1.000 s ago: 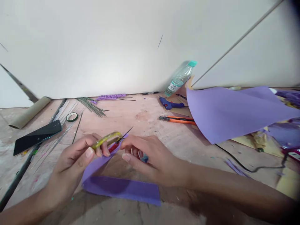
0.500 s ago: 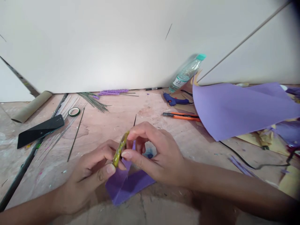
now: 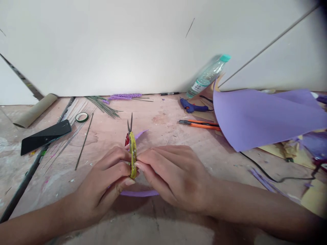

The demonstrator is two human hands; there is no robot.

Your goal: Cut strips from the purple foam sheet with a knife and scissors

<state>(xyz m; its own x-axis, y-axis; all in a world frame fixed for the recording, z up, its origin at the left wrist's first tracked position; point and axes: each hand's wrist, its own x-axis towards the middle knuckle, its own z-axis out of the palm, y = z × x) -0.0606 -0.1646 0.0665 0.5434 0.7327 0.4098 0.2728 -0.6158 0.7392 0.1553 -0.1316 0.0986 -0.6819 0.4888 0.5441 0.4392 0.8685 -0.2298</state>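
Both hands meet at near centre. Left hand (image 3: 107,183) pinches scissors (image 3: 132,153), long axis pointing far. Right hand (image 3: 173,175) pinches purple strip (image 3: 139,193) just right of blades.

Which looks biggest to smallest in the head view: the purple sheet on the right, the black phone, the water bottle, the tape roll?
1. Purple sheet
2. Black phone
3. Water bottle, close to the phone and farther back, so unsure
4. Tape roll

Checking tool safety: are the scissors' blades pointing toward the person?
No, the scissors, gripped between the left hand and right hand, point their blades away toward the wall.
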